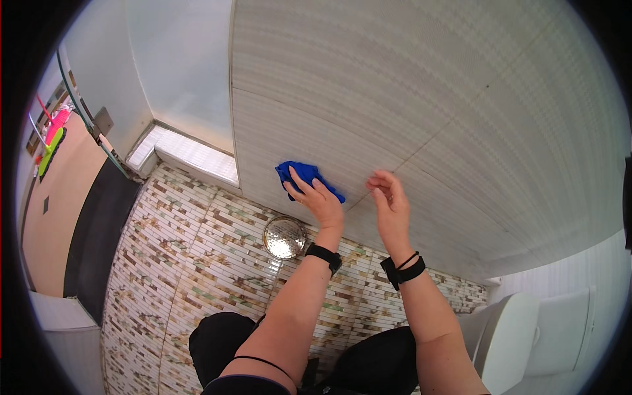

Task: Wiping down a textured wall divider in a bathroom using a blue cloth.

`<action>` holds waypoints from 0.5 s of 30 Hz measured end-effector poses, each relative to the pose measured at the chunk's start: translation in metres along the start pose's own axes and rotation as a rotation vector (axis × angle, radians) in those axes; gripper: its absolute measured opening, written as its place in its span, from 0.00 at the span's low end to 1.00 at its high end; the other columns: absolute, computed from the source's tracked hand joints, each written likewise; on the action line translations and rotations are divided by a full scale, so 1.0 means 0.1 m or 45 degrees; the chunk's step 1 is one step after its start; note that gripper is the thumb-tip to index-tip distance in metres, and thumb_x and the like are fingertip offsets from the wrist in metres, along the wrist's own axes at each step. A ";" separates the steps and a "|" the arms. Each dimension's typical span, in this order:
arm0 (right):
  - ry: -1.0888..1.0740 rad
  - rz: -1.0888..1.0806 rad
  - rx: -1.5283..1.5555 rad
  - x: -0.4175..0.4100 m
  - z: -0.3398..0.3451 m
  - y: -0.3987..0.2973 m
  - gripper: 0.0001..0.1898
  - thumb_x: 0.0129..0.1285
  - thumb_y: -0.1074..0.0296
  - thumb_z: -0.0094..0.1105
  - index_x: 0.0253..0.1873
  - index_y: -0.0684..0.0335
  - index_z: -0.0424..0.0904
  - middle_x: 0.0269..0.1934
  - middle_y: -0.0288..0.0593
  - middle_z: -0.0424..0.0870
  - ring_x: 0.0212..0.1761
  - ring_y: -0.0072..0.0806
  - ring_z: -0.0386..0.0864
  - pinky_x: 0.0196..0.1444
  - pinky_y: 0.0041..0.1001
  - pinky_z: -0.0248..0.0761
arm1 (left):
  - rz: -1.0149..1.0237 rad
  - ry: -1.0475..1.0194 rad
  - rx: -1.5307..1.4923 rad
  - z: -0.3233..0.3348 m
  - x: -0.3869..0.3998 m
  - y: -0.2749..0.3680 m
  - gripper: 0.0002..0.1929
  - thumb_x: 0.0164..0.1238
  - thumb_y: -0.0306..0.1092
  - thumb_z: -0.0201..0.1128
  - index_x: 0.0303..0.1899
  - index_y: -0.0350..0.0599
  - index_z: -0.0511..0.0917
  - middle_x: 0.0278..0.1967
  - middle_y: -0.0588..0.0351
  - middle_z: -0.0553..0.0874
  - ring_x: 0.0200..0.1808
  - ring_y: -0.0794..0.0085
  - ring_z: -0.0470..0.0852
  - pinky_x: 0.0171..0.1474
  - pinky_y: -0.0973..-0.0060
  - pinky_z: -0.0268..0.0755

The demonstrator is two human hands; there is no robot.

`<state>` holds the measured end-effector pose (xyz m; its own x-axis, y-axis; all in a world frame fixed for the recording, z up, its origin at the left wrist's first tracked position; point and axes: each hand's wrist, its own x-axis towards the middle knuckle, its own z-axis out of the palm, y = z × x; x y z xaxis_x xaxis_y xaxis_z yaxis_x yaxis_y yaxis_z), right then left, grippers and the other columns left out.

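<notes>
My left hand [316, 200] presses a folded blue cloth [302, 173] flat on the pale, ribbed wall tiles [316, 123], low down near the floor. Its fingers are spread over the cloth. To the right, my right hand [391, 207] is held up close to the same wall with its fingers loosely curled and nothing in them. Whether its fingertips touch the tile I cannot tell. Black bands circle both wrists. Below my left hand, a round, shiny metal bowl or cover [285, 238] sits on the mosaic-patterned floor by the foot of the wall.
A white toilet [508, 340] stands at the lower right. At left are a glass door edge with a metal hinge [103, 121], a dark threshold [98, 232], and a green broom [51, 150] beyond. A white ledge [197, 158] runs along the wall's base.
</notes>
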<state>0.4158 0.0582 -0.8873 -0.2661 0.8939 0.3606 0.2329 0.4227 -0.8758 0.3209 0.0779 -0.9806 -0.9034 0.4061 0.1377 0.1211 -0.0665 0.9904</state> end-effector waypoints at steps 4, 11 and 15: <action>0.015 -0.011 -0.001 -0.01 0.03 0.00 0.16 0.64 0.83 0.46 0.56 0.64 0.70 0.46 0.43 0.79 0.48 0.27 0.77 0.52 0.25 0.69 | 0.020 0.024 -0.095 -0.03 0.06 0.29 0.28 0.75 0.38 0.39 0.72 0.46 0.44 0.69 0.28 0.40 0.71 0.39 0.41 0.67 0.49 0.41; -0.032 -0.028 0.072 0.01 0.11 -0.11 0.15 0.65 0.81 0.47 0.56 0.66 0.70 0.46 0.44 0.79 0.49 0.27 0.78 0.52 0.26 0.70 | 0.645 0.001 -0.010 -0.18 0.49 1.20 0.25 0.75 0.38 0.41 0.70 0.44 0.52 0.70 0.37 0.43 0.71 0.42 0.40 0.68 0.49 0.37; -0.085 -0.012 0.109 0.00 0.27 -0.17 0.15 0.65 0.81 0.47 0.56 0.66 0.70 0.46 0.44 0.79 0.49 0.27 0.78 0.52 0.26 0.70 | 0.822 0.117 0.189 -0.18 0.65 0.98 0.26 0.74 0.36 0.43 0.70 0.45 0.53 0.70 0.38 0.44 0.71 0.42 0.43 0.68 0.47 0.38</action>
<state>0.3868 0.0473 -0.8809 -0.3304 0.8769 0.3490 0.1505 0.4140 -0.8978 0.2671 0.0817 -0.8747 -0.6609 0.2474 0.7085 0.6988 -0.1413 0.7012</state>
